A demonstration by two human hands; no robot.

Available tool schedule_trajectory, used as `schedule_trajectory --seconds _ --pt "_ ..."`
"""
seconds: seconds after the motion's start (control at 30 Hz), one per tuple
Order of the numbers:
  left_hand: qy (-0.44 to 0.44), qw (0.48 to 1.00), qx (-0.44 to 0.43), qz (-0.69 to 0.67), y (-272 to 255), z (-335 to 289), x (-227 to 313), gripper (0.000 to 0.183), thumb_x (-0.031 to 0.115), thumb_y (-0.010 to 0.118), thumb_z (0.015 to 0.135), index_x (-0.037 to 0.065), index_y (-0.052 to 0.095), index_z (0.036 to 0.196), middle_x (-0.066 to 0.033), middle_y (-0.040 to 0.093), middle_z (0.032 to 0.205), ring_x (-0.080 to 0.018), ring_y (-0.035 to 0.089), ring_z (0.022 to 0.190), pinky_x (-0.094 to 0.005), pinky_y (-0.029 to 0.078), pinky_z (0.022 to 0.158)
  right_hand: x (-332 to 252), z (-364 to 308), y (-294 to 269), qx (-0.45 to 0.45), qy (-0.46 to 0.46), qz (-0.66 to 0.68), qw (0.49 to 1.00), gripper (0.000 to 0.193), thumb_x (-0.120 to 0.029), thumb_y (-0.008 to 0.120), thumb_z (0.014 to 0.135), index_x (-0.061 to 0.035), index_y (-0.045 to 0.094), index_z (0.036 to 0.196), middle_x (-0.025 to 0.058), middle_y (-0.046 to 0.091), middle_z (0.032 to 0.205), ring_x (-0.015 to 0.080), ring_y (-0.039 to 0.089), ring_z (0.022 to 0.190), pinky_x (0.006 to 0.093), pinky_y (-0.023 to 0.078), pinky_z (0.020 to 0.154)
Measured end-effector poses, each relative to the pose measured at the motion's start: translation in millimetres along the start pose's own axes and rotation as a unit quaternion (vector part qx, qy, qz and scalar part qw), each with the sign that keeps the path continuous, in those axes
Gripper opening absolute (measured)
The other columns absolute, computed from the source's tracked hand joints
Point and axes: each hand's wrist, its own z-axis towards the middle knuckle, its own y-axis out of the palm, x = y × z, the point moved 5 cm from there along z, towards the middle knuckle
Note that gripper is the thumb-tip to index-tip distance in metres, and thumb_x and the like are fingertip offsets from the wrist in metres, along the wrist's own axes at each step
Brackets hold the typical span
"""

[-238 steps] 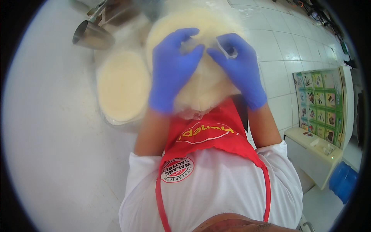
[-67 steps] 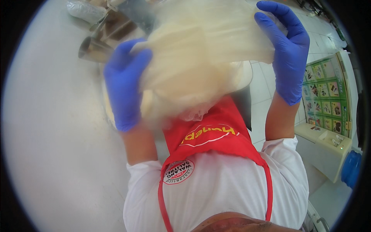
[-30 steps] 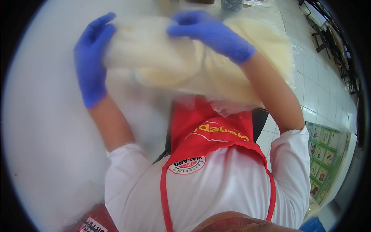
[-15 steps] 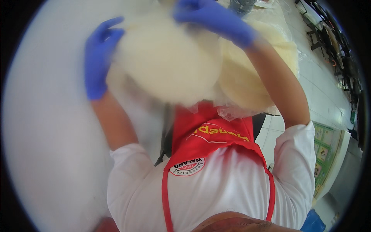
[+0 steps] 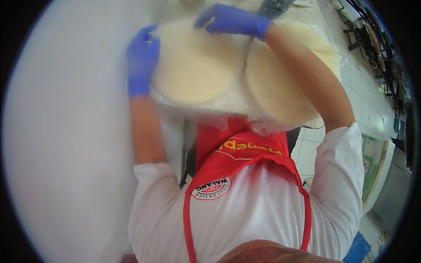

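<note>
Two stacks of thin, round, pale-yellow wrapper sheets lie side by side on clear plastic. Along the outer edge of the left stack (image 5: 197, 65) is my blue-gloved left hand (image 5: 144, 61), its thumb and forefinger apart beside the rim. My blue-gloved right hand (image 5: 234, 20) reaches over from the right, fingertips at that stack's far edge, thumb and forefinger spread. Its fingertips are slightly blurred, so contact with the top sheet is hard to make out. Beneath my right forearm lies the right stack (image 5: 280, 79), partly hidden by the arm.
A pale white tabletop (image 5: 66, 109) stretches across the left. Crumpled clear plastic (image 5: 265, 127) hangs over the near table edge. A dark container (image 5: 275, 8) stands at the far side. White floor tiles and a green-and-white box (image 5: 372, 166) are to the right.
A round sheet held raised and tilted toward me now lies flat on the left stack. My left hand has shifted right; my right hand has lowered slightly and its fingers have spread.
</note>
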Motion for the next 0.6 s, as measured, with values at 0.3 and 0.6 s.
schedule_trajectory --seconds 0.3,0.6 --pt "0.063 0.991 0.013 0.12 2.5 -16.1 6.5 0.051 0.028 0.071 0.093 0.01 0.063 0.139 -0.0215 0.065 0.133 -0.0344 0.063 0.121 -0.0453 0.051 0.1 -36.3 -60.0 -102.1 0.056 -0.081 -0.019 0.995 0.043 -0.021 0.069 0.091 0.0006 0.067 0.129 0.0161 0.072 0.118 0.0237 0.066 0.109 0.034 0.052 0.097" --pt "0.151 0.974 -0.086 -0.144 44.7 -27.8 135.4 0.036 0.021 0.072 0.094 0.009 0.071 0.128 -0.0078 0.072 0.112 -0.0178 0.065 0.1 -0.0313 0.051 0.086 54.1 -210.8 -134.9 0.091 0.1 -0.235 0.963 0.066 -0.046 0.079 0.085 -0.0038 0.065 0.134 0.0237 0.064 0.13 0.0371 0.06 0.123 0.0443 0.046 0.108"
